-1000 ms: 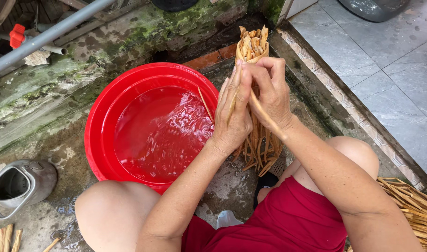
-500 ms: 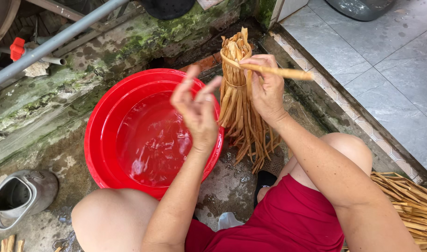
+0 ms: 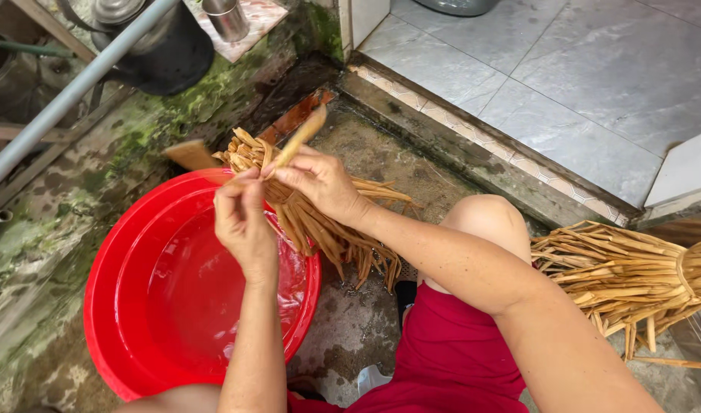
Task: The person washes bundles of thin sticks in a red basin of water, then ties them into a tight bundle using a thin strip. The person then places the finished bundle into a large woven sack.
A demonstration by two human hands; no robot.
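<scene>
Over the rim of a red plastic basin holding shallow water, your two hands meet at a bundle of dried tan plant strips. Your right hand wraps the bundle near its upper end, fingers closed around the strips, with the loose lower ends fanning down past the basin's right edge toward the wet concrete floor. A single flat strip rises from that grip and angles up to the right. Your left hand sits just beside the right, fingertips pinched together on the end of that strip where the two hands touch. The bundle hangs tilted, its top toward the moss-stained ledge behind the basin. On your right side, near your bare knee, a second and larger sheaf of the same tan strips lies on the ground, well apart from your hands. A grey pipe crosses the upper left, above a dark metal kettle and a small steel cup standing on the ledge. Grey floor tiles fill the upper right, one step higher than the concrete. Red shorts cover your lap at the bottom of the view.
</scene>
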